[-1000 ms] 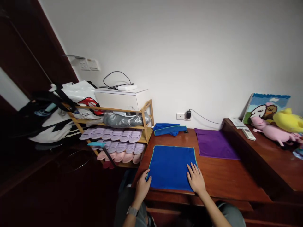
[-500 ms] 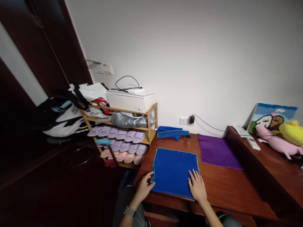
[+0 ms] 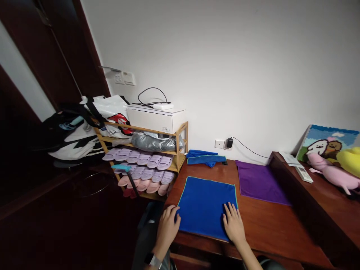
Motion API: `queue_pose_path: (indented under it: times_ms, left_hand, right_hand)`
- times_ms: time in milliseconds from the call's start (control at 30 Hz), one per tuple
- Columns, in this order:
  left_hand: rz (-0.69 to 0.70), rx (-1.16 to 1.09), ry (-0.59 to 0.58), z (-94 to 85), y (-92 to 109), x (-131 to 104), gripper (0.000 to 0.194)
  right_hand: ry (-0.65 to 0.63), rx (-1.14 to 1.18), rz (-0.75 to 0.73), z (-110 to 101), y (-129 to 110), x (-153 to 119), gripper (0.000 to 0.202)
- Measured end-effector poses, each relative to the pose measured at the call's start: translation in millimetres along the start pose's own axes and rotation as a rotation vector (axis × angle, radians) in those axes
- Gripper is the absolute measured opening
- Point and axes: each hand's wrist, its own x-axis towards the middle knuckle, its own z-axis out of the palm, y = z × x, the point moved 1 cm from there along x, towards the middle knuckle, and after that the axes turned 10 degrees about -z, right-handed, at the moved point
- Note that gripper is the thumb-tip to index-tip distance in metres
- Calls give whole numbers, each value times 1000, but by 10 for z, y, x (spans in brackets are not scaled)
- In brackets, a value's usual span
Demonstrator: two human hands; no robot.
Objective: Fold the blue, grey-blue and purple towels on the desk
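A blue cloth (image 3: 206,204) with a light green edge lies flat, in a near-square shape, on the brown wooden table. My left hand (image 3: 168,225) rests at its left edge, fingers slightly bent and thumb apart, the fingertips touching the border. On the cloth's lower right part, my right hand (image 3: 234,224) lies palm down with its fingers spread. Beyond it, a purple cloth (image 3: 260,182) is spread at the back right. Against the wall sits a crumpled blue cloth (image 3: 205,158).
A wooden shoe rack (image 3: 180,152) holding several purple and pink slippers stands left of the table (image 3: 275,228). On top are a white box (image 3: 152,119) and a bag (image 3: 109,114). A raised ledge at right bears a remote (image 3: 304,174) and a pink plush toy (image 3: 334,175).
The cloth's curled left edge now lies straight. My left hand has turned more palm down and shifted slightly left, while my right hand stays nearly in place.
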Motion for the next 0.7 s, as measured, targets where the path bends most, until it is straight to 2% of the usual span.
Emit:
queue_pose_path:
  times_ms: [100, 167, 300, 400, 467, 533, 633, 700]
  left_hand:
    - [191, 45, -131, 199, 254, 83, 44]
    - [252, 91, -204, 335, 280, 74, 50]
    - [225, 139, -231, 522, -6, -27, 59]
    - [189, 129, -196, 648, -114, 75, 55]
    - [192, 110, -148, 752, 51, 306, 50]
    - [259, 75, -128, 877, 383, 630, 49]
    - [378, 53, -192, 1120, 851, 1128, 50]
    - [379, 83, -255, 1294, 933, 1377, 50]
  right_hand:
    - [-38, 47, 3, -20, -120, 65, 67]
    - [-74, 56, 3, 0, -144, 58, 69]
    - [-68, 59, 16, 104, -33, -38, 71]
    - [-38, 61, 52, 172, 13, 40, 70]
    - [10, 69, 60, 151, -70, 260, 68]
    - [66, 87, 33, 81, -243, 595, 67]
    - [63, 122, -21, 22, -516, 1131, 64]
    - [16, 142, -39, 67, -564, 1376, 63]
